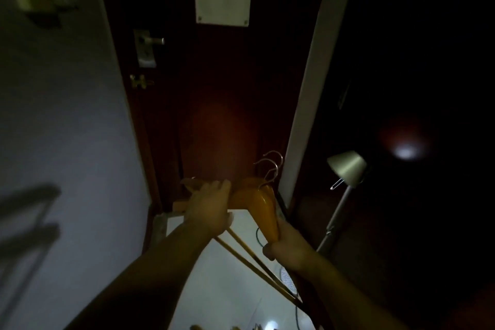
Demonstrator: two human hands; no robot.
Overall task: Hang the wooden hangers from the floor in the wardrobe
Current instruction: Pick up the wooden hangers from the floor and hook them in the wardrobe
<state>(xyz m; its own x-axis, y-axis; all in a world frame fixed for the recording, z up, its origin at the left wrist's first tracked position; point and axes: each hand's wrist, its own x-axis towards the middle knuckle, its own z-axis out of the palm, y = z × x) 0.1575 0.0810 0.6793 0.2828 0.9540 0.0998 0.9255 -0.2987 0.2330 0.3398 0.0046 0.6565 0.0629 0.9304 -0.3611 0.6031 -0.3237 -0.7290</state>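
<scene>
A pale wall (67, 115) fills the left of a dim hallway. Straight ahead stands a dark door (214, 102) with a metal door handle (151, 41) and a screwed-on plate (222, 0). In front of it a person holds a bundle of wooden hangers (263, 205) clear of the floor, both hands on it. The left hand (209, 206) lies over the bundle's left shoulder, back of the hand to the camera, its fingers (221, 185) curled forward over the wood. The underside of that grip is hidden, so it appears to be a clasp rather than a mere rest. The hangers' long axis runs from those fingers rightward and back toward the person. It ends in the right hand (288, 245), whose fingers (269, 250) wrap tightly round the end of the right shoulder. The metal hooks (270, 166) rise between the two grips, beyond the fingers and nearer the right hand, pointing up toward the door frame. A floor lamp (347, 166) stands to the right of that hand. No wardrobe rail shows, and the far right is too dark to read. The coming move likely turns on leading with the hooks, which the right hand is better placed to steer.
</scene>
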